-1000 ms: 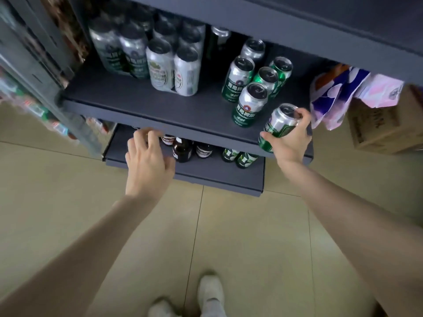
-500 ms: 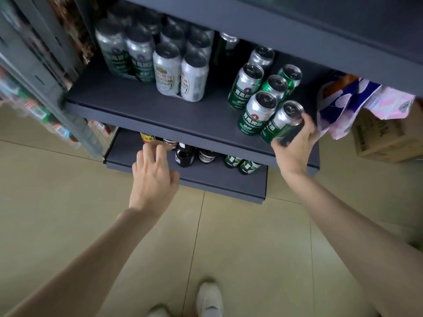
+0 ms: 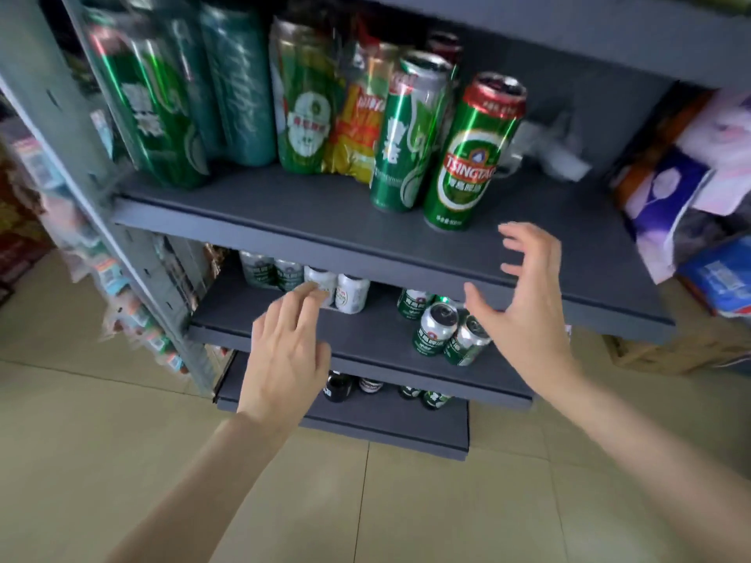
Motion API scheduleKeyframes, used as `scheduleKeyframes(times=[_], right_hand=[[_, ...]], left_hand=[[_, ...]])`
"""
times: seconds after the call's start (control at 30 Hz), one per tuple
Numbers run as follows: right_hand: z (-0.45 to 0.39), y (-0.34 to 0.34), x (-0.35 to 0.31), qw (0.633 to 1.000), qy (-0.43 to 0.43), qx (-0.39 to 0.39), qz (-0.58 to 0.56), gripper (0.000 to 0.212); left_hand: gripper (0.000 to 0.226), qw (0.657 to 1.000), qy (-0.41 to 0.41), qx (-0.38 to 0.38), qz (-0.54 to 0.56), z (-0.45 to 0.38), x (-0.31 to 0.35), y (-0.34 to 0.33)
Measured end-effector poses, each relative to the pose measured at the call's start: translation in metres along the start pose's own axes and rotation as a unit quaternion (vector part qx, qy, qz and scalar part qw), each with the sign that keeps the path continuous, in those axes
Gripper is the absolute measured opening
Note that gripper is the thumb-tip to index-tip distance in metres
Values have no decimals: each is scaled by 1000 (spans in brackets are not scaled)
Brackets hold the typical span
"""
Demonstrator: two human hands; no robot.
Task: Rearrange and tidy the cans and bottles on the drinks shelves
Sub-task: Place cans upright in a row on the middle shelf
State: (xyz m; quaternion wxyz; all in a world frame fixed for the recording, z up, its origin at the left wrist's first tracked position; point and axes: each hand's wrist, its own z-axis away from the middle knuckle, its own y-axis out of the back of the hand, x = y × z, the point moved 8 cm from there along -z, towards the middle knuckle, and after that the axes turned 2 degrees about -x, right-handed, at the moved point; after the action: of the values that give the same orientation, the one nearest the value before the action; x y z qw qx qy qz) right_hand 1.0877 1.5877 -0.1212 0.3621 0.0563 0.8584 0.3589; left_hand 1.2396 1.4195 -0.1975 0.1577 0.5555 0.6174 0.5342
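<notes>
Tall green beer cans stand on the upper grey shelf [image 3: 325, 221]; a Tsingtao can [image 3: 471, 156] is nearest the front, with another green can [image 3: 406, 136] beside it. My right hand [image 3: 524, 302] hovers open in front of that shelf's edge, fingers spread, holding nothing. My left hand [image 3: 288, 347] is open and raised before the middle shelf [image 3: 365, 339]. On that middle shelf stand short silver-green cans [image 3: 435, 327] on the right and white-silver cans [image 3: 345, 290] at the left. Dark bottles [image 3: 337, 388] sit on the lowest shelf.
A grey upright post [image 3: 134, 245] bounds the shelves at the left, with blurred packets hanging beyond it. Bagged goods [image 3: 682, 172] and a cardboard box [image 3: 670, 351] crowd the right side. Beige floor tiles [image 3: 406, 501] lie below.
My right hand has let go of the short green can, which now stands on the middle shelf. The view has risen to a higher shelf, and both hands have lifted.
</notes>
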Motion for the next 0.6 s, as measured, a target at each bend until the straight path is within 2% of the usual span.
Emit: scheduleKeyframes(times=[0.07,0.13,0.2,0.27,0.47,0.6], right_hand=[[-33,3,16,990,-126,16,-63,72],[-57,-8,37,965,-232,15,-120,84],[-75,-24,50,945,-279,17,-171,92],[-89,-37,57,934,-294,30,-201,92],[-102,-43,72,952,-270,57,-131,68],[-99,-21,98,947,-278,134,-84,73]], left_hand=[[59,1000,12,-5,4,-10,2,8],[59,1000,16,-6,1,-15,5,12],[58,1000,13,-6,-5,-17,8,15],[58,1000,14,0,-5,-19,6,16],[66,1000,19,9,-7,-17,-8,0],[67,999,30,-13,-22,-6,-12,-14]])
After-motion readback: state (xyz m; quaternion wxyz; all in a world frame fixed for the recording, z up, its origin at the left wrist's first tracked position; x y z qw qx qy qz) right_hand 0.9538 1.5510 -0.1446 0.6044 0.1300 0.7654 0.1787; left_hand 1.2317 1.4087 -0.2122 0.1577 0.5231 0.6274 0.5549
